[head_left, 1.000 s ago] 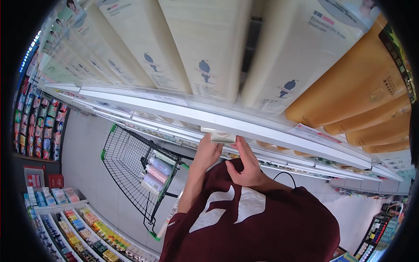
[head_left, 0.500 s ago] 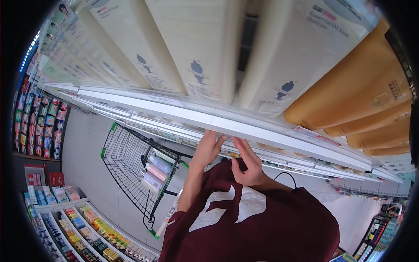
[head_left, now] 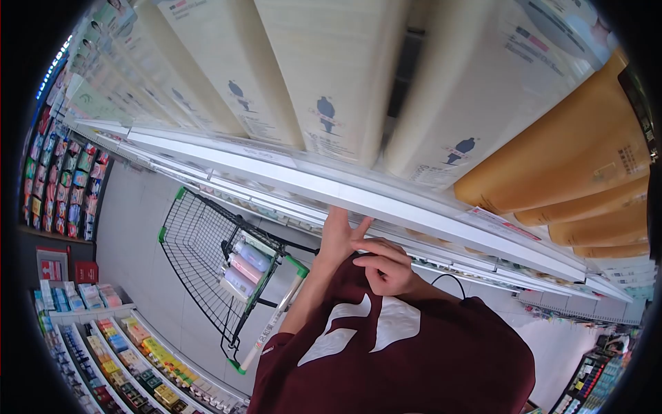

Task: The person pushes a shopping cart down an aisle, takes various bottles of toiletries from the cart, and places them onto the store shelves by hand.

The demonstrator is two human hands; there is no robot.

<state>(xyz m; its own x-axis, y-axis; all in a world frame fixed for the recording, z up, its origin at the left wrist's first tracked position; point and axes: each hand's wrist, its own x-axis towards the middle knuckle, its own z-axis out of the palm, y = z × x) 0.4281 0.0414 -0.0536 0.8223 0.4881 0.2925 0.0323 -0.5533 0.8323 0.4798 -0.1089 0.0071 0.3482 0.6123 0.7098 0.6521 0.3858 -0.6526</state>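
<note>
My left hand [head_left: 336, 238] reaches up to the white shelf edge [head_left: 372, 203], its fingertips hidden beneath it and its thumb stretched out to the side. Close against it is my right hand [head_left: 387, 268], its fingers half bent and pointing at the left thumb; they seem to touch it. I see nothing held in either hand. Above the edge stand large cream-coloured bottles [head_left: 338, 76] with a dark figure printed on them. Orange-gold bottles [head_left: 545, 152] stand to their right.
A black wire shopping cart [head_left: 196, 238] with green corners stands at the left, holding several bottles [head_left: 246, 268] in blue, pink and lilac. Curved display shelves [head_left: 138, 359] with small boxes fill the lower left. A rack of colourful packs [head_left: 69, 186] rises behind the cart.
My right hand has moved left against the left hand, and its fingers have bent. My left thumb has spread away from its fingers. The view has shifted slightly.
</note>
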